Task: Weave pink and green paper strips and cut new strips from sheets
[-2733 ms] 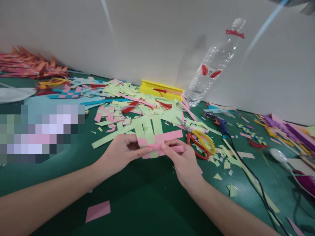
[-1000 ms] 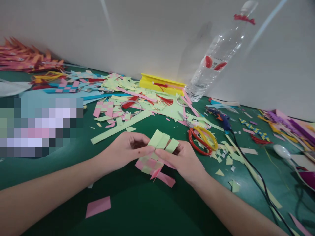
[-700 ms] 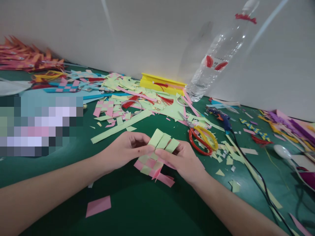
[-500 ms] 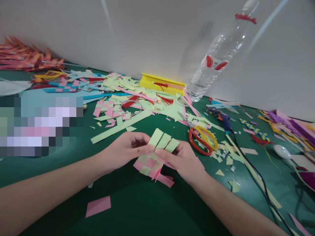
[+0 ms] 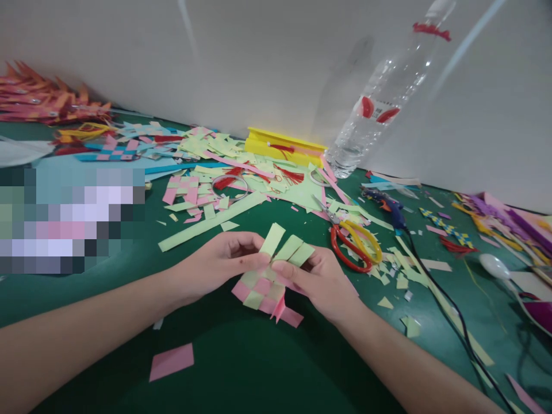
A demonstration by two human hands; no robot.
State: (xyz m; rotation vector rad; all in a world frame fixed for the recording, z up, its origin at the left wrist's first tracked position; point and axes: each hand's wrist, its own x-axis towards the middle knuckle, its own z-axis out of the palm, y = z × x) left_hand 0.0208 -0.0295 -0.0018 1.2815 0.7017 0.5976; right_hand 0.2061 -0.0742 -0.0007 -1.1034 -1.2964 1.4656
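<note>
A small woven paper piece (image 5: 264,287) of pale green and pink strips hangs between both my hands, just above the green table (image 5: 259,368). My left hand (image 5: 215,267) pinches its upper left edge with thumb and forefinger. My right hand (image 5: 321,282) pinches the right side. Three loose green strip ends (image 5: 287,247) fan upward from the weave, and pink strip ends (image 5: 284,313) stick out at the bottom right.
Red and yellow scissors (image 5: 353,244) lie right of my hands. Behind is a heap of cut paper strips (image 5: 228,172), a yellow box (image 5: 282,146) and a leaning water bottle (image 5: 379,109). A glue gun (image 5: 388,204) and its black cord (image 5: 444,310) run along the right. A pink scrap (image 5: 171,362) lies near.
The weave was held flat with its strips pointing away 2.7 s ago; it is now turned and tilted, checkered part down. Over the last second the green ends spread slightly and the hands stayed put.
</note>
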